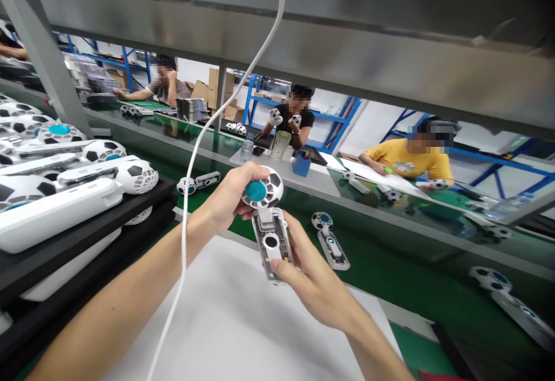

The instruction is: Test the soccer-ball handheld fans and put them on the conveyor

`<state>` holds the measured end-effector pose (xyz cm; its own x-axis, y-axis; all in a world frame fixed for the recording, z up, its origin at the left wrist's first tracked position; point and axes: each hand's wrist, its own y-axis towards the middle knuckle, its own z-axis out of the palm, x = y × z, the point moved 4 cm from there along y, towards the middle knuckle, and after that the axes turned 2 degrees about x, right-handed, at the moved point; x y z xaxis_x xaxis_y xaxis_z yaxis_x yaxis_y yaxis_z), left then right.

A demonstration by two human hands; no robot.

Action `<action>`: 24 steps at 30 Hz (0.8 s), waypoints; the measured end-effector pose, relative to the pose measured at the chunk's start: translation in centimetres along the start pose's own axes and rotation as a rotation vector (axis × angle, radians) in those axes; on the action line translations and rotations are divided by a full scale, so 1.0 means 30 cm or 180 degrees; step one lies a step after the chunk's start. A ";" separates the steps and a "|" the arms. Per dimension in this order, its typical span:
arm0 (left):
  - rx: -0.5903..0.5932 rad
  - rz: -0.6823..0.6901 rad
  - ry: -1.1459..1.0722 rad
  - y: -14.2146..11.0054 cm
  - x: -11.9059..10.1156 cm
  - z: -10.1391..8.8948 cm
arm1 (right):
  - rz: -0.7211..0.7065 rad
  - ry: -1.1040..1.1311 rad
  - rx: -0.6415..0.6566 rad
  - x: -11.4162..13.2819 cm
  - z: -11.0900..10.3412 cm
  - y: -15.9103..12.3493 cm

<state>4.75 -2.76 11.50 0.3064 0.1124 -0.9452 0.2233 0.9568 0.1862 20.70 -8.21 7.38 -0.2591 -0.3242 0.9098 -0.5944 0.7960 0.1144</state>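
Above white sheet (225,311), 2 hands (260,225) w/ 1 football-patterned device (271,242)

Head cam, fwd/down over hands (264,228), close.

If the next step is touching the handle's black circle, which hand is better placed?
Right, probably: the right hand grips the handle, its thumb just below the black circle. The left hand holds the patterned head.

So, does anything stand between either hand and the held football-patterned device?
Nothing visible: the left hand grips the device by its head, the right hand by its body. The white cable crosses the left forearm.
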 end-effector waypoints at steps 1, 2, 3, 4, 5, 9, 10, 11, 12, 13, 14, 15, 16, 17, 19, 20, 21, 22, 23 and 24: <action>0.0026 0.0024 0.0038 -0.002 -0.002 0.001 | 0.0006 -0.0006 -0.0016 0.000 0.001 -0.001; 0.0059 0.0043 0.0082 -0.003 -0.003 0.001 | 0.0017 -0.0004 -0.0030 -0.001 0.002 -0.001; 0.0098 0.0056 0.0135 -0.004 -0.004 0.001 | 0.0026 -0.0001 -0.0042 -0.002 0.003 -0.001; 0.0139 0.0066 0.0190 -0.004 -0.005 0.002 | 0.0037 0.0005 -0.0058 -0.004 0.004 -0.001; 0.0170 0.0081 0.0244 -0.004 -0.005 0.002 | 0.0045 0.0028 -0.0069 -0.006 0.006 0.000; 0.0151 0.0151 0.0395 0.000 0.001 -0.001 | 0.0164 0.0334 0.0011 -0.020 0.017 0.005; 0.0133 0.0158 0.0416 0.001 0.004 -0.001 | 0.0211 0.0420 0.0038 -0.023 0.021 0.006; 0.0116 0.0163 0.0437 0.001 0.006 -0.001 | 0.0250 0.0485 0.0060 -0.025 0.023 0.006; 0.0099 0.0170 0.0449 0.001 0.008 -0.001 | 0.0278 0.0534 0.0073 -0.026 0.025 0.006; 0.0081 0.0179 0.0452 0.000 0.009 -0.001 | 0.0294 0.0573 0.0085 -0.026 0.027 0.005; 0.0059 0.0191 0.0456 0.000 0.009 0.000 | 0.0306 0.0603 0.0101 -0.025 0.029 0.004; 0.0039 0.0204 0.0459 -0.001 0.009 0.000 | 0.0321 0.0625 0.0111 -0.024 0.031 0.003; 0.0016 0.0220 0.0463 -0.001 0.008 0.001 | 0.0342 0.0651 0.0123 -0.024 0.033 0.002; -0.0004 0.0238 0.0474 -0.001 0.007 0.001 | 0.0372 0.0681 0.0124 -0.023 0.034 0.002; -0.0033 0.0278 0.0523 -0.001 0.004 0.003 | 0.0417 0.0756 0.0120 -0.024 0.036 0.002; -0.0042 0.0295 0.0559 -0.001 0.003 0.004 | 0.0425 0.0796 0.0118 -0.024 0.037 0.002; -0.0051 0.0310 0.0603 -0.001 0.002 0.005 | 0.0423 0.0832 0.0119 -0.024 0.037 0.004; -0.0058 0.0322 0.0659 -0.001 0.001 0.006 | 0.0414 0.0857 0.0121 -0.025 0.037 0.005; -0.0073 0.0333 0.0721 -0.002 0.000 0.006 | 0.0401 0.0879 0.0126 -0.025 0.038 0.007; -0.0092 0.0341 0.0783 -0.003 0.000 0.006 | 0.0380 0.0905 0.0140 -0.025 0.038 0.009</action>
<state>4.89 -2.88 11.54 0.0920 0.2720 -0.9579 0.1741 0.9428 0.2844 19.86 -8.34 6.27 -0.1092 -0.0688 0.9916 -0.6065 0.7950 -0.0116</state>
